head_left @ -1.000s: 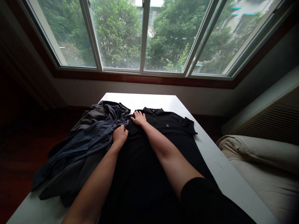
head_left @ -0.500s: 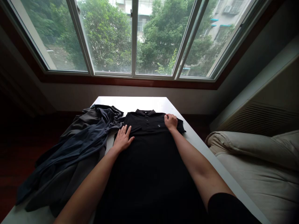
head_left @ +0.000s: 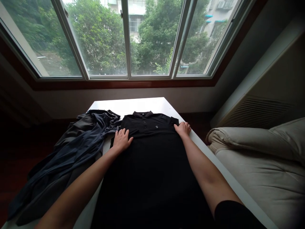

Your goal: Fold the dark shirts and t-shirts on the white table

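The right hand (head_left: 183,129) is shifting to the sleeve (head_left: 174,120), curled grip's hold unclear, seemingly straightening the black shirt (head_left: 147,165) there, while the left hand (head_left: 121,140) is lying open, empty.

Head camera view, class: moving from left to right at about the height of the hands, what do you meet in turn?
Heaped dark clothes, left hand, black shirt's chest logo, right hand, beige padded seat.

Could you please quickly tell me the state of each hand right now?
Left hand: open, laid flat on the shirt.
Right hand: partly curled at the sleeve; whether it grips it cannot be told.
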Available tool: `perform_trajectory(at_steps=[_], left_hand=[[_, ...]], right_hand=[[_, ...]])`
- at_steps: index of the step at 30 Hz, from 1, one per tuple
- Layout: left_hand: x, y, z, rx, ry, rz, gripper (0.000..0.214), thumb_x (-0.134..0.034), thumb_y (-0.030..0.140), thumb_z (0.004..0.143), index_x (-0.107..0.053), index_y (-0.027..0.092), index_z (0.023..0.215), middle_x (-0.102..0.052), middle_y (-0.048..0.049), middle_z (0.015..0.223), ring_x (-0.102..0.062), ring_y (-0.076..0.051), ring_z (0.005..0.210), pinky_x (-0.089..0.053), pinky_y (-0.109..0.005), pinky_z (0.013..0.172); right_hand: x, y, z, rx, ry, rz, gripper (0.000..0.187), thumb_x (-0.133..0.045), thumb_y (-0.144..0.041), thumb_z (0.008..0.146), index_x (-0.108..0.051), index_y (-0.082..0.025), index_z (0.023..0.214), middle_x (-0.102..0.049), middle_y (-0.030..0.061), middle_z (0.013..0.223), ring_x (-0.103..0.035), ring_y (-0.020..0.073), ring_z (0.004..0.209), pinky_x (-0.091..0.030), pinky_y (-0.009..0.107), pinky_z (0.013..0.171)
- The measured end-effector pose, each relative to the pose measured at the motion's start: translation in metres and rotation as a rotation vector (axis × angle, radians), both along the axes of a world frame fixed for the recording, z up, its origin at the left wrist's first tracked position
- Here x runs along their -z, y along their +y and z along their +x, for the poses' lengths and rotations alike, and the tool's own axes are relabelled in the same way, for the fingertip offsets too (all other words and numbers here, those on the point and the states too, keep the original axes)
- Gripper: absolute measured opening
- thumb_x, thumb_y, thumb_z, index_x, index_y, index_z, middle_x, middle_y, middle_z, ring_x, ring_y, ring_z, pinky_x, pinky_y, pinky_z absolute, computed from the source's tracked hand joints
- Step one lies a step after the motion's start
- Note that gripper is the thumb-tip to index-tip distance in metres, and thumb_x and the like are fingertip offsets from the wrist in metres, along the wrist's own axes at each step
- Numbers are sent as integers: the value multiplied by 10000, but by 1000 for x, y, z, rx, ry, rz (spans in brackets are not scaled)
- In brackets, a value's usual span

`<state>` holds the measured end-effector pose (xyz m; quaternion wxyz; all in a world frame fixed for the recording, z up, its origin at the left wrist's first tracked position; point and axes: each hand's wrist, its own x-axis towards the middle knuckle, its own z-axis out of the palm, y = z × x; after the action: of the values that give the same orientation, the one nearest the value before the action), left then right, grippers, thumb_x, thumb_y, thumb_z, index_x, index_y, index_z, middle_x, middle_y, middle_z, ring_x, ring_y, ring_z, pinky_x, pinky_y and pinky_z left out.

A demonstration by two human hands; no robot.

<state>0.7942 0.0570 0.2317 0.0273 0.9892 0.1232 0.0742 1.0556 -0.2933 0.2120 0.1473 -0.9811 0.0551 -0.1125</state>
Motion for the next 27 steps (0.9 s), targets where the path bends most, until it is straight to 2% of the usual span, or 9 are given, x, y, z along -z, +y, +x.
perform_trajectory(at_steps=[4, 7, 11, 14, 16, 19, 22, 25, 27], left_hand=[[-8, -25, 23, 155, -54, -28, 538, -541, 446, 999, -526, 195, 1475, -444, -160, 1603, -382, -302, 1483, -251, -443, 1238], [-9, -54, 44, 301, -63, -51, 477, -575, 419, 982, -578, 220, 1416, -463, -136, 1586, -396, -296, 1468, -280, -442, 1228], [-6, -91, 74, 444, -76, -98, 455, -597, 426, 967, -607, 226, 1376, -472, -132, 1573, -394, -311, 1468, -303, -479, 1221], [-1, -115, 97, 511, -88, -142, 461, -589, 438, 970, -605, 231, 1382, -477, -122, 1570, -395, -304, 1470, -311, -474, 1222], [4, -129, 111, 539, -87, -170, 472, -580, 450, 974, -598, 239, 1395, -468, -113, 1581, -385, -301, 1479, -304, -476, 1228], [12, -147, 127, 557, -35, -217, 518, -557, 487, 982, -561, 256, 1446, -424, -99, 1625, -333, -315, 1517, -264, -525, 1245], [21, -159, 139, 589, 12, -291, 564, -558, 504, 980, -522, 273, 1493, -378, -80, 1664, -273, -337, 1551, -172, -603, 1260], [27, -158, 149, 565, -45, -518, 491, -650, 400, 925, -617, 282, 1400, -482, -55, 1602, -335, -332, 1527, -138, -596, 1272], [28, -148, 156, 464, -125, -711, 383, -621, 271, 919, -686, 271, 1297, -615, -42, 1478, -479, -286, 1436, -247, -503, 1263]], right_hand=[[-3, -1, -1, -60, 2, 6, 285, -606, -386, 914, -674, -173, 1091, -587, 198, 1296, -505, 356, 1258, -402, 474, 1042], [-2, -3, -1, -97, -61, 28, 223, -616, -345, 903, -633, -191, 1063, -641, 171, 1194, -541, 337, 1198, -426, 442, 985], [-1, -9, 1, -179, -132, 186, 243, -609, -345, 900, -565, -217, 1102, -684, 108, 991, -631, 288, 959, -456, 374, 838], [0, -14, 2, -289, -251, 334, 282, -597, -352, 881, -547, -224, 1128, -682, 98, 1033, -644, 267, 929, -472, 355, 818], [0, -15, 2, -385, -322, 429, 345, -606, -361, 852, -554, -222, 1163, -676, 107, 1099, -643, 264, 973, -489, 359, 847], [-2, -13, 3, -535, -283, 582, 432, -616, -377, 819, -567, -225, 1221, -676, 103, 1148, -645, 246, 961, -516, 365, 857], [-6, -7, 2, -673, -202, 697, 380, -609, -378, 814, -612, -223, 1161, -685, 91, 1147, -648, 237, 993, -523, 379, 912], [-11, 2, -2, -787, -165, 737, 346, -616, -363, 817, -646, -226, 1134, -695, 77, 1150, -638, 240, 1077, -499, 396, 1000], [-16, 8, -6, -837, -116, 748, 363, -627, -354, 819, -652, -233, 1161, -700, 66, 1147, -642, 236, 1081, -502, 392, 1006]])
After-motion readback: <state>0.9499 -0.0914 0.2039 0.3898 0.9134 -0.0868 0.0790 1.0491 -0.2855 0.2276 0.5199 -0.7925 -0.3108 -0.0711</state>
